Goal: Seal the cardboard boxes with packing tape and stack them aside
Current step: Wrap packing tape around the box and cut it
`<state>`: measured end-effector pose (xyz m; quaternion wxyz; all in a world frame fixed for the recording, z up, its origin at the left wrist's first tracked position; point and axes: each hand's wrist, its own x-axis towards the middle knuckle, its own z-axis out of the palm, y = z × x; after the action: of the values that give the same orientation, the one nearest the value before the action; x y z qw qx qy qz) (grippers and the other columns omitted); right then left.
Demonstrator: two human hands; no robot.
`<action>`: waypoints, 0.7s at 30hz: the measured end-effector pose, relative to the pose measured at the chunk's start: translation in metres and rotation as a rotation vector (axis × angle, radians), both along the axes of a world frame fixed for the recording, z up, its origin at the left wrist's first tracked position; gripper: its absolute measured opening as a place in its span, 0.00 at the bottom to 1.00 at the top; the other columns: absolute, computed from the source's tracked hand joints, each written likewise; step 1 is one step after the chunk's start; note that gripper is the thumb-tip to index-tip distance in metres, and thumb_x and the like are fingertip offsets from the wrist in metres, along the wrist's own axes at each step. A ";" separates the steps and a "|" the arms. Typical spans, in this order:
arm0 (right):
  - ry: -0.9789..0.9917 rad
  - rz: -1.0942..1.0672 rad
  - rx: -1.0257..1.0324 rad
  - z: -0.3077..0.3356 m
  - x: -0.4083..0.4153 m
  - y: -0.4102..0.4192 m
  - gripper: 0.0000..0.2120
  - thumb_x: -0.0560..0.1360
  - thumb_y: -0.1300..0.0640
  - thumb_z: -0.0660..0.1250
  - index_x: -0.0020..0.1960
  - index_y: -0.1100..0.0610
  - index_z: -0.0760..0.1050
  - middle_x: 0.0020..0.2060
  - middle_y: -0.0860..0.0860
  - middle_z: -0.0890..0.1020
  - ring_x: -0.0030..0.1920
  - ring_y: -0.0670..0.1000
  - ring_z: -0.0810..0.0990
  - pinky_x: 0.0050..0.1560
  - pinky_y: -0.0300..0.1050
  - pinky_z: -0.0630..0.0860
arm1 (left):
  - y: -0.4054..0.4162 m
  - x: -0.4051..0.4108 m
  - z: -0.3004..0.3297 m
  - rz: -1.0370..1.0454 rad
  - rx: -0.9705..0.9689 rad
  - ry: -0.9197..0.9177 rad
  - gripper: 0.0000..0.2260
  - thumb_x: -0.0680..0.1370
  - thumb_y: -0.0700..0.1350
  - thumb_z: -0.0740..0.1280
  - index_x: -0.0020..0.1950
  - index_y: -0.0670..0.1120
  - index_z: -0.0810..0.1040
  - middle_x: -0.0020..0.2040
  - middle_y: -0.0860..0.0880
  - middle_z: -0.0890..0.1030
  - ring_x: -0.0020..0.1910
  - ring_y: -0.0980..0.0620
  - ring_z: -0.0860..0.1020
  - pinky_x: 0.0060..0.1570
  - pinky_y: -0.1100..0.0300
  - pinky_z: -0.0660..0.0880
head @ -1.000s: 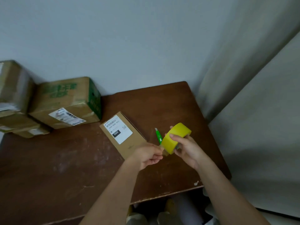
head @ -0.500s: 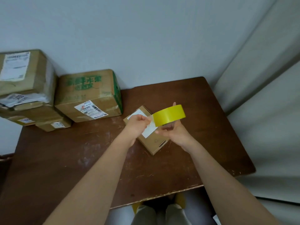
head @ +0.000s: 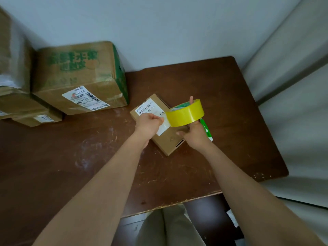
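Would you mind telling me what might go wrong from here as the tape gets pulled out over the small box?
The left hand pinches the tape end close to the roll, held by the right hand; the free strip could fold onto itself. Neither hand steadies the small box, so it may shift when tape lands. The strip might also cover its label.

Left box stack cut off by frame edge.
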<state>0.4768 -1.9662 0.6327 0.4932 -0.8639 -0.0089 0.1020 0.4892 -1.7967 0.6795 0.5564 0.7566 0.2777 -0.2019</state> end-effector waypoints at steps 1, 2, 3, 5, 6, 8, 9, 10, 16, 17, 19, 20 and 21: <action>0.010 -0.014 0.018 0.000 -0.001 0.000 0.59 0.63 0.58 0.74 0.71 0.22 0.36 0.79 0.50 0.61 0.76 0.53 0.64 0.74 0.58 0.65 | -0.001 0.002 0.000 -0.002 -0.003 0.000 0.06 0.78 0.43 0.70 0.41 0.45 0.77 0.52 0.47 0.80 0.55 0.50 0.76 0.53 0.60 0.68; 0.020 -0.025 0.027 0.001 -0.001 0.000 0.60 0.63 0.59 0.75 0.71 0.22 0.36 0.78 0.51 0.62 0.76 0.54 0.65 0.74 0.57 0.65 | -0.002 0.004 0.000 -0.006 -0.003 0.002 0.05 0.78 0.42 0.70 0.42 0.45 0.78 0.54 0.46 0.81 0.56 0.50 0.76 0.54 0.59 0.68; 0.032 -0.034 0.034 0.002 -0.001 -0.001 0.61 0.64 0.60 0.76 0.71 0.24 0.36 0.78 0.51 0.61 0.76 0.54 0.65 0.75 0.56 0.65 | -0.001 0.006 0.000 -0.016 0.004 0.009 0.04 0.77 0.42 0.71 0.43 0.44 0.79 0.55 0.46 0.81 0.57 0.49 0.77 0.54 0.59 0.69; 0.070 -0.017 0.052 0.000 -0.001 -0.005 0.63 0.65 0.67 0.78 0.73 0.32 0.35 0.78 0.51 0.60 0.76 0.52 0.63 0.75 0.47 0.62 | -0.001 0.009 0.001 -0.039 0.019 0.033 0.04 0.77 0.42 0.71 0.49 0.42 0.80 0.57 0.45 0.81 0.57 0.50 0.76 0.54 0.59 0.69; 0.083 -0.004 0.075 -0.002 -0.002 -0.008 0.62 0.66 0.70 0.78 0.73 0.36 0.35 0.77 0.49 0.60 0.75 0.50 0.62 0.73 0.40 0.61 | -0.002 0.010 0.002 -0.052 0.025 0.050 0.06 0.77 0.42 0.70 0.52 0.42 0.80 0.59 0.45 0.80 0.56 0.50 0.75 0.54 0.60 0.68; 0.082 -0.006 0.124 -0.005 -0.004 -0.011 0.61 0.66 0.73 0.78 0.75 0.41 0.37 0.73 0.46 0.60 0.72 0.45 0.61 0.67 0.32 0.60 | -0.003 0.012 0.004 -0.074 0.033 0.076 0.08 0.78 0.42 0.70 0.55 0.40 0.80 0.61 0.45 0.79 0.59 0.49 0.74 0.55 0.60 0.65; 0.078 -0.016 0.140 -0.006 -0.005 -0.011 0.60 0.65 0.73 0.78 0.75 0.42 0.38 0.71 0.45 0.60 0.72 0.44 0.61 0.66 0.31 0.60 | -0.003 0.013 0.004 -0.082 0.029 0.091 0.10 0.78 0.42 0.70 0.56 0.40 0.80 0.63 0.45 0.79 0.62 0.48 0.74 0.55 0.59 0.64; 0.073 -0.033 0.157 -0.007 -0.006 -0.011 0.60 0.65 0.74 0.77 0.75 0.42 0.39 0.71 0.44 0.61 0.71 0.43 0.62 0.65 0.31 0.62 | -0.004 0.014 0.005 -0.086 0.024 0.104 0.12 0.78 0.42 0.70 0.59 0.39 0.79 0.64 0.45 0.78 0.66 0.47 0.73 0.56 0.58 0.64; 0.058 -0.080 0.202 -0.013 -0.007 -0.006 0.59 0.65 0.74 0.77 0.76 0.42 0.41 0.70 0.45 0.62 0.67 0.37 0.64 0.60 0.24 0.65 | -0.004 0.019 0.007 -0.103 0.019 0.138 0.17 0.77 0.42 0.71 0.64 0.39 0.78 0.69 0.44 0.75 0.70 0.46 0.70 0.58 0.57 0.63; 0.064 -0.081 0.205 -0.012 -0.007 -0.005 0.58 0.66 0.74 0.77 0.76 0.43 0.42 0.69 0.45 0.63 0.67 0.37 0.64 0.59 0.22 0.64 | -0.004 0.020 0.007 -0.106 0.016 0.138 0.17 0.77 0.42 0.71 0.65 0.39 0.77 0.69 0.44 0.74 0.70 0.46 0.70 0.59 0.57 0.64; 0.079 -0.070 0.211 -0.013 -0.006 -0.007 0.59 0.66 0.74 0.77 0.77 0.44 0.41 0.68 0.45 0.64 0.68 0.40 0.65 0.57 0.20 0.65 | -0.004 0.020 0.007 -0.108 0.014 0.139 0.19 0.77 0.42 0.71 0.66 0.38 0.76 0.70 0.43 0.74 0.70 0.45 0.70 0.60 0.56 0.65; 0.090 -0.058 0.218 -0.014 -0.006 -0.008 0.59 0.66 0.74 0.77 0.77 0.45 0.41 0.68 0.45 0.64 0.67 0.40 0.65 0.56 0.19 0.65 | -0.004 0.019 0.006 -0.108 0.012 0.140 0.19 0.77 0.42 0.71 0.66 0.39 0.76 0.70 0.43 0.74 0.70 0.45 0.70 0.60 0.56 0.65; 0.099 -0.041 0.224 -0.013 -0.005 -0.010 0.58 0.67 0.74 0.76 0.78 0.46 0.41 0.68 0.45 0.64 0.67 0.39 0.64 0.55 0.18 0.64 | -0.004 0.019 0.006 -0.107 0.010 0.138 0.19 0.77 0.43 0.71 0.67 0.39 0.76 0.70 0.43 0.74 0.70 0.45 0.70 0.59 0.57 0.65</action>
<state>0.4714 -1.9761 0.6201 0.5886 -0.7971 0.0217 0.1331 0.5086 -1.8006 0.6855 0.5204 0.7574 0.2757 -0.2818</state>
